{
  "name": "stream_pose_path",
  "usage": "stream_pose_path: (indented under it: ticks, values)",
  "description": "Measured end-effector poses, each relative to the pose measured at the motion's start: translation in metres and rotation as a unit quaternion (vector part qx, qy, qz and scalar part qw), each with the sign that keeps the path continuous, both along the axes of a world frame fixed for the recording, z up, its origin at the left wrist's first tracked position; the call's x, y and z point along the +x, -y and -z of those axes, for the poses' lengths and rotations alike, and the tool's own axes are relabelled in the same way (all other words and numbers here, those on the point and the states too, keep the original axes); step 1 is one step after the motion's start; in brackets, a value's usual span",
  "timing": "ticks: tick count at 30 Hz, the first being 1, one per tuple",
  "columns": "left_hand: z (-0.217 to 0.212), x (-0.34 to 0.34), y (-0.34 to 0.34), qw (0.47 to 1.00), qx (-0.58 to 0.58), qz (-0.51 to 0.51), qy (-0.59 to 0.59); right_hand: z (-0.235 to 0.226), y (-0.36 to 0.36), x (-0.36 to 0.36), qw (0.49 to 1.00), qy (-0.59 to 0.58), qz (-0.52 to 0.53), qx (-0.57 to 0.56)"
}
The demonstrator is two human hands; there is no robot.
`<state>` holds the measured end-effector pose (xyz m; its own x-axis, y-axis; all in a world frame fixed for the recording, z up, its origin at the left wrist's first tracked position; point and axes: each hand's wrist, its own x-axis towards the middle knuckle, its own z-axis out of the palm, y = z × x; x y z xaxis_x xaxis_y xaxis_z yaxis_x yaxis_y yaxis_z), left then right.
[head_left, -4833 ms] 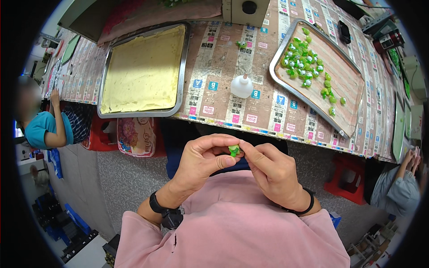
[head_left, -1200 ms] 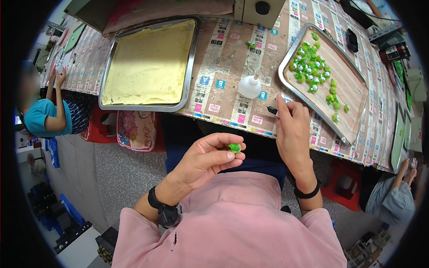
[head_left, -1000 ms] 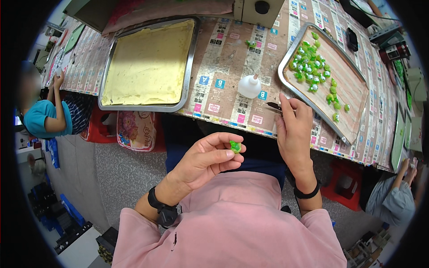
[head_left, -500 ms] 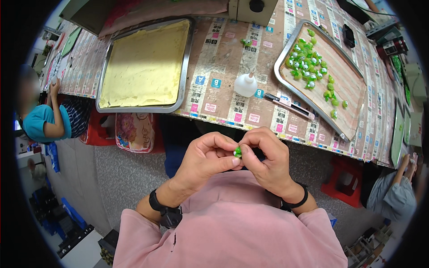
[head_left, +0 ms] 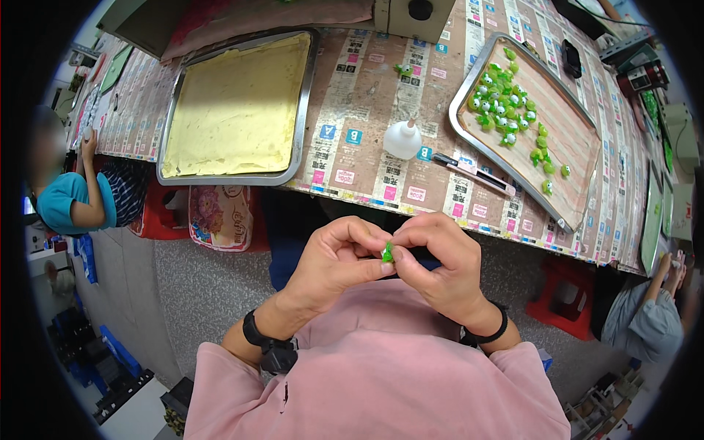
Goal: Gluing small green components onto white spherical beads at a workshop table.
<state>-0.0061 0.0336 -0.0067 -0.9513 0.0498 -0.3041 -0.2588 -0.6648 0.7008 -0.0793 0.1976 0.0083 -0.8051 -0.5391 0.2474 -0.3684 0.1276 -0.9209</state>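
Note:
Between my two hands, in front of my chest and short of the table edge, is a small green plastic figure [head_left: 387,253]. My left hand [head_left: 334,253] pinches it with thumb and fingers from the left. From the right, my right hand [head_left: 438,253] closes thumb and forefinger on it. Fingertips cover much of the figure. Similar small green figures with white eyes [head_left: 502,106] lie heaped in a metal tray [head_left: 462,95] at the right. Another such green figure [head_left: 403,70] sits alone on the table beyond the bottle.
A white squeeze bottle [head_left: 402,139] stands mid-table, with a utility knife [head_left: 473,174] beside the right tray. At left lies a tray [head_left: 304,132] with a pale yellow lining. Co-workers sit at far left [head_left: 84,194] and far right [head_left: 649,323]. A red stool [head_left: 561,301] stands below the table.
The small green figure has turned between my fingertips, so its white part no longer shows. My right hand has shifted slightly right; my left hand stays nearly in place.

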Motion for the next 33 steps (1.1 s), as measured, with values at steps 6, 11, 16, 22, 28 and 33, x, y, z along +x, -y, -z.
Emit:
stream_pose_path:
  ticks: [6,11,16,22,28,33]
  values:
    - [-0.002,-0.002,-0.001,1.000,-0.001,-0.010,0.011,0.006,0.003,-0.004,0.999,-0.050,0.010,0.010]
    - [0.000,0.000,0.001,0.998,0.038,0.001,0.041,0.003,-0.001,-0.003,1.000,-0.010,-0.013,-0.002]
    - [-0.001,-0.003,0.004,0.998,0.049,0.021,0.043,0.002,-0.001,-0.003,0.999,-0.020,-0.018,-0.017]
    - [0.005,-0.001,0.000,1.000,-0.012,0.012,0.014,0.006,0.002,0.000,1.000,-0.019,0.009,0.003]
    - [-0.001,-0.002,0.003,0.996,0.085,0.011,0.032,0.008,-0.002,-0.006,0.996,0.077,-0.030,-0.034]
    - [-0.002,-0.001,0.006,0.989,0.130,0.022,0.064,0.005,-0.006,-0.003,0.992,0.119,-0.037,-0.035]
